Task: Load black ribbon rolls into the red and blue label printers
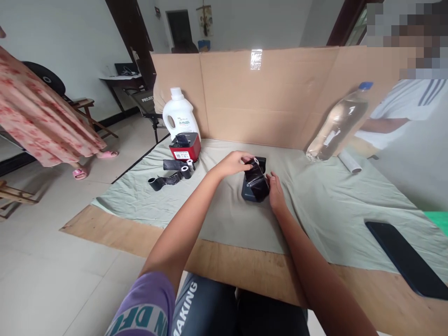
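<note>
Film (258, 183) is stretching down from the pinching left hand (234, 164); right hand (276, 190) is curving beside it, grip unclear.

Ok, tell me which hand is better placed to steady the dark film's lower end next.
The right hand, most likely: it is close beside the dark film at its lower end, while the left hand holds the upper end near a white ring and would probably have to let go.
</note>
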`<state>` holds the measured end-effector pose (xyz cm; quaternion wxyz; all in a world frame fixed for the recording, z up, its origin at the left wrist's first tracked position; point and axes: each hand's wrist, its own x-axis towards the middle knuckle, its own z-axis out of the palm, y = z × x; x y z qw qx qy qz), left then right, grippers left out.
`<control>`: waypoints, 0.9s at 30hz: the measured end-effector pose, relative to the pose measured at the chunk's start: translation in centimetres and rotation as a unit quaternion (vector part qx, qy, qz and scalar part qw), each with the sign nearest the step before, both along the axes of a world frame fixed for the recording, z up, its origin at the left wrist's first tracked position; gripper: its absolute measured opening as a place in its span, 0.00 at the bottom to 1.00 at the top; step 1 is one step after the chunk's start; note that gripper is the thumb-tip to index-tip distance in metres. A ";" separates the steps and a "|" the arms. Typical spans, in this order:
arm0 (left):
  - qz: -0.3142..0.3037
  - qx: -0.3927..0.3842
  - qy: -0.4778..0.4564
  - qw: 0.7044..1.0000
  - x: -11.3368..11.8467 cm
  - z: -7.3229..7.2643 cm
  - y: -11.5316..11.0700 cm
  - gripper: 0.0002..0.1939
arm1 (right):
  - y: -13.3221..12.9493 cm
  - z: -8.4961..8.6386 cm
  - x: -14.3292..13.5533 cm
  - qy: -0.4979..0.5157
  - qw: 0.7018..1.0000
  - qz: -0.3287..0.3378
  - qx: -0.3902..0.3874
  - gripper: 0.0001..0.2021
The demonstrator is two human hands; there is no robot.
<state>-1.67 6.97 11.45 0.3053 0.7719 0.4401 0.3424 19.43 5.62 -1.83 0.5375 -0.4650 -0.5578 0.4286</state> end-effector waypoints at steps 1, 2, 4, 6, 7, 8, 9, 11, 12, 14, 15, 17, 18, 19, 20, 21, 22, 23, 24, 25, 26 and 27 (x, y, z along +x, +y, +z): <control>0.020 -0.020 -0.055 0.998 -1.0 -0.4 -1.1 0.15 | -0.1 0.1 -0.1 0.015 1.000 -0.004 -0.013 0.42; 0.041 -0.046 -0.100 0.993 -2.1 -1.0 -2.3 0.15 | -0.1 0.2 -0.1 0.030 0.999 -0.007 -0.025 0.42; 0.100 -0.110 -0.172 0.974 -4.1 -2.4 -5.0 0.16 | -0.2 0.3 -0.1 0.046 0.998 -0.008 -0.038 0.42; 0.171 -0.179 -0.246 0.937 -6.0 -4.0 -7.6 0.18 | -0.2 0.3 -0.1 0.052 0.998 -0.009 -0.039 0.41; 0.194 -0.205 -0.273 0.920 -6.9 -4.8 -8.9 0.20 | -0.2 0.2 -0.1 0.054 0.998 -0.009 -0.038 0.41; 0.209 -0.221 -0.292 0.907 -7.8 -5.5 -10.0 0.22 | -0.2 0.1 -0.1 0.054 0.998 -0.009 -0.036 0.41; 0.217 -0.226 -0.302 0.900 -8.6 -6.1 -10.9 0.26 | -0.2 0.1 -0.1 0.052 0.998 -0.010 -0.034 0.41; 0.230 -0.205 -0.302 0.902 -10.0 -7.1 -12.3 0.31 | -0.2 0.1 -0.1 0.048 0.998 -0.010 -0.031 0.41; 0.241 -0.181 -0.292 0.908 -10.6 -7.4 -12.8 0.32 | -0.2 0.1 -0.1 0.047 0.998 -0.011 -0.030 0.41; 0.272 -0.126 -0.255 0.919 -11.7 -8.0 -13.2 0.29 | -0.2 0.2 -0.1 0.050 0.998 -0.014 -0.033 0.42; 0.288 -0.099 -0.231 0.924 -12.2 -8.3 -13.4 0.27 | -0.1 0.3 -0.1 0.053 0.998 -0.017 -0.036 0.42; 0.317 -0.048 -0.185 0.929 -13.3 -8.6 -13.5 0.23 | -0.1 0.4 -0.1 0.058 0.997 -0.021 -0.038 0.42; 0.332 -0.023 -0.168 0.928 -13.9 -8.8 -13.5 0.22 | -0.1 0.4 -0.1 0.059 0.997 -0.022 -0.038 0.41; 0.349 0.000 -0.158 0.924 -14.6 -9.0 -13.6 0.21 | -0.1 0.4 -0.1 0.059 0.997 -0.022 -0.037 0.40; 0.367 0.018 -0.156 0.917 -15.3 -9.1 -13.7 0.20 | -0.1 0.4 -0.1 0.059 0.997 -0.022 -0.036 0.39; 0.386 0.031 -0.162 0.908 -16.0 -9.2 -13.8 0.20 | -0.1 0.4 -0.1 0.059 0.997 -0.021 -0.036 0.39; 0.404 0.040 -0.175 0.897 -16.7 -9.2 -14.0 0.21 | -0.1 0.4 -0.1 0.059 0.997 -0.020 -0.037 0.39; 0.421 0.045 -0.194 0.885 -17.4 -9.3 -14.2 0.22 | -0.1 0.4 -0.1 0.059 0.997 -0.020 -0.038 0.39; 0.436 0.048 -0.216 0.872 -18.2 -9.3 -14.4 0.24 | -0.1 0.4 -0.1 0.060 0.997 -0.020 -0.039 0.39; 0.447 0.050 -0.237 0.861 -18.8 -9.3 -14.6 0.25 | -0.1 0.5 -0.1 0.060 0.997 -0.021 -0.040 0.40; 0.454 0.049 -0.253 0.853 -19.4 -9.3 -14.9 0.27 | -0.1 0.5 -0.1 0.059 0.997 -0.023 -0.040 0.39; 0.455 0.047 -0.264 0.849 -19.8 -9.3 -15.2 0.29 | -0.1 0.5 -0.1 0.058 0.997 -0.024 -0.039 0.39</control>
